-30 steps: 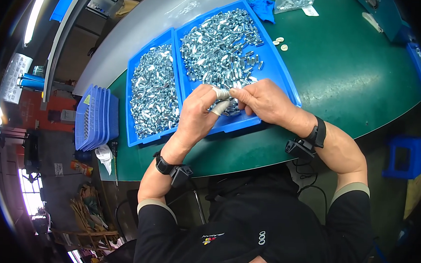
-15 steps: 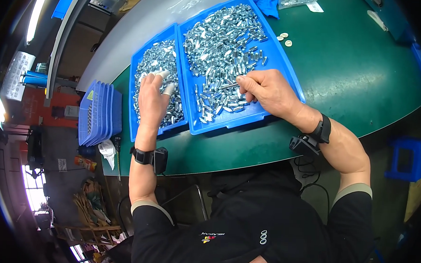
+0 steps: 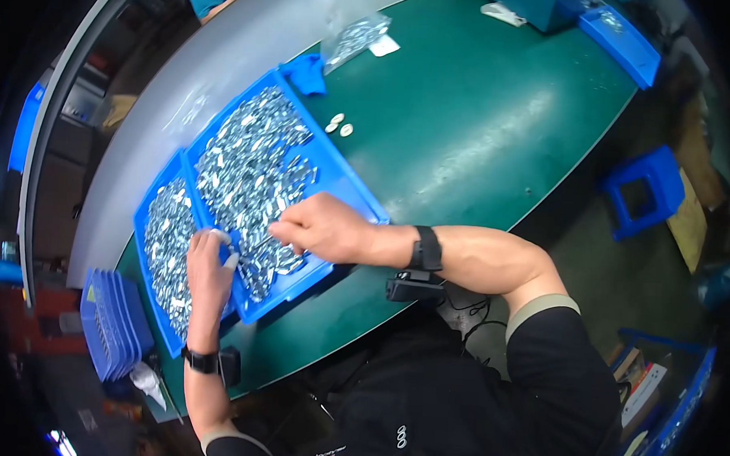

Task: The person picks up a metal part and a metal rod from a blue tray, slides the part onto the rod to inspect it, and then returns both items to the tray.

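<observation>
Two blue trays hold heaps of small shiny metal cylindrical parts: a narrower-looking left tray (image 3: pixel 143 228) and a right tray (image 3: pixel 352 183). My left hand (image 3: pixel 207 274), white covers on its fingertips, is over the inner edges where the trays meet. Its thumb and fingers are apart, and nothing can be made out between them. Above the near part of the right tray, my right hand (image 3: pixel 326 229) is closed in a pinch. A thin metal rod (image 3: pixel 263 241) sticks out from its fingertips toward the parts (image 3: pixel 249 166); its far end blends into them.
Three small cream-coloured round pieces (image 3: pixel 346 130) lie on the green table (image 3: pixel 468 110) beyond the right tray. Near them are a blue cloth (image 3: pixel 305 73) and a clear bag of parts (image 3: pixel 358 42). Stacked blue baskets (image 3: pixel 115 323) stand at the left; a blue stool (image 3: pixel 645 191) is right.
The view has swung, so the trays appear farther left and tilted. My left hand has shifted from over the left tray's parts to the trays' shared edge. My right hand keeps its pinch.
</observation>
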`<state>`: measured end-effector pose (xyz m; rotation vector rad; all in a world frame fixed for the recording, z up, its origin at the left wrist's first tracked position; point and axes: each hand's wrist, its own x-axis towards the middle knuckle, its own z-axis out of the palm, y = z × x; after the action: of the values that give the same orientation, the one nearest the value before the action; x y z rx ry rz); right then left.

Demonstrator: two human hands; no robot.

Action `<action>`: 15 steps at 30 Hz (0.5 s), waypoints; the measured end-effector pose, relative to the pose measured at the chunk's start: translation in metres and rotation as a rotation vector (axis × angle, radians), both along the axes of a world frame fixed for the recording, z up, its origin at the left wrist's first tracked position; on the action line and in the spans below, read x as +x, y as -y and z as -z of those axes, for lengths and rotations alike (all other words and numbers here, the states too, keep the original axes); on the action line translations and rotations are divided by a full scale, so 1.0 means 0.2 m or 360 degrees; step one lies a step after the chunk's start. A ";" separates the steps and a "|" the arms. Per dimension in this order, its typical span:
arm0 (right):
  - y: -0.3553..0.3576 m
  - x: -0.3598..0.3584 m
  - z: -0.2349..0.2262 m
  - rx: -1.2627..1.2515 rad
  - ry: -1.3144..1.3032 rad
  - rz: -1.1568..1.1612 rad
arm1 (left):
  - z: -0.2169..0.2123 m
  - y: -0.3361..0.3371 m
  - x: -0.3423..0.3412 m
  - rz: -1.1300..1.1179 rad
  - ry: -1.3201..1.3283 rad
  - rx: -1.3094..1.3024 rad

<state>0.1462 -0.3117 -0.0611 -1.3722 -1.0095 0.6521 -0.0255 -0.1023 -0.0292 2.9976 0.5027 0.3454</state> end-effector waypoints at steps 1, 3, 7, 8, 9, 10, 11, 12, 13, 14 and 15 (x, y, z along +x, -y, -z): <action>0.01 0.01 0.00 -0.0035 0.0039 -0.0005 | 0.02 0.01 0.00 -0.0044 0.0083 -0.0224; 0.02 0.02 0.00 -0.0085 0.0080 -0.0007 | 0.04 0.04 -0.01 -0.0066 0.0276 -0.0690; 0.02 0.02 -0.03 -0.0034 0.0049 -0.0061 | 0.00 0.08 -0.03 -0.0199 0.0415 -0.1290; 0.01 0.01 -0.04 -0.0027 -0.0036 -0.0053 | 0.01 0.07 -0.02 -0.0225 0.0462 -0.1348; 0.01 0.01 -0.04 -0.0032 -0.0048 -0.0045 | 0.03 0.07 0.01 -0.0155 0.0544 -0.1499; 0.02 0.03 -0.04 -0.0033 -0.0061 -0.0046 | 0.05 0.07 0.03 -0.0089 0.0635 -0.1638; 0.03 0.04 -0.04 -0.0024 -0.0033 -0.0050 | 0.06 0.08 0.05 -0.0133 0.0653 -0.1700; 0.04 0.04 -0.03 -0.0017 -0.0004 -0.0041 | 0.08 0.10 0.07 -0.0165 0.0671 -0.1767; 0.05 0.03 -0.04 0.0004 -0.0026 -0.0100 | 0.09 0.12 0.08 -0.0151 0.0696 -0.1893; 0.04 0.03 -0.04 0.0019 -0.0039 -0.0103 | 0.09 0.13 0.06 -0.0132 0.0733 -0.2014; 0.04 0.03 -0.04 0.0021 -0.0044 -0.0073 | 0.10 0.14 0.06 -0.0160 0.0736 -0.2067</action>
<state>0.1517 -0.3200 -0.0524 -1.3289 -1.0241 0.6955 -0.0138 -0.1301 -0.0492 1.5870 0.5242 0.4532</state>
